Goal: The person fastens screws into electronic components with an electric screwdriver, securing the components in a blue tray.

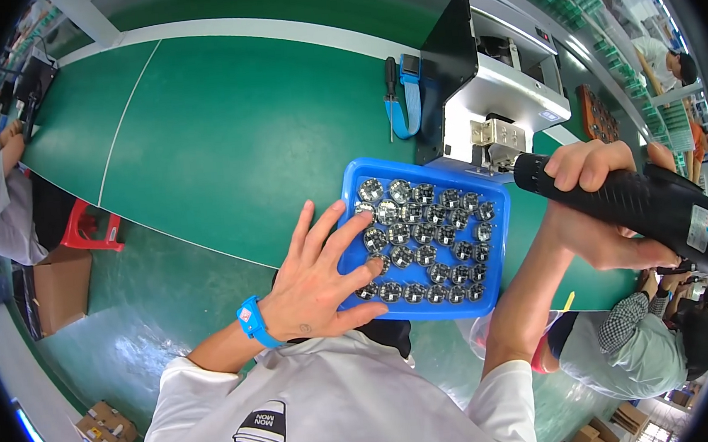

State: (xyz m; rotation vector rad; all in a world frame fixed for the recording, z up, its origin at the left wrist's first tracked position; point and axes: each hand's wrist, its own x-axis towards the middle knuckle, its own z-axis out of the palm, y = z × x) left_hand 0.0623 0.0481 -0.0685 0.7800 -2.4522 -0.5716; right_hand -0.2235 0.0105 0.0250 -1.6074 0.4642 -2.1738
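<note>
My right hand (597,193) is wrapped round a black electric screwdriver (657,212), held nearly level. The screwdriver's front end meets or overlaps the small metal outlet block (504,144) of a screw feeder (509,84); whether they touch I cannot tell. In front of the feeder lies a blue plastic tray (350,175) with several rows of small round, shiny metallic parts (423,234). My left hand (317,274), a blue wrist strap (255,322) above it, reaches over the tray's left edge. Its fingers are spread, and some fingertips rest at or on the leftmost parts.
A screwdriver (391,93) with a dark handle and a blue strap (413,104) lie left of the feeder's black panel (446,72) on the green table (222,123). A brown tray (599,114) sits beyond the feeder. Co-workers sit at left (7,198) and right (622,354), near a red stool (93,229).
</note>
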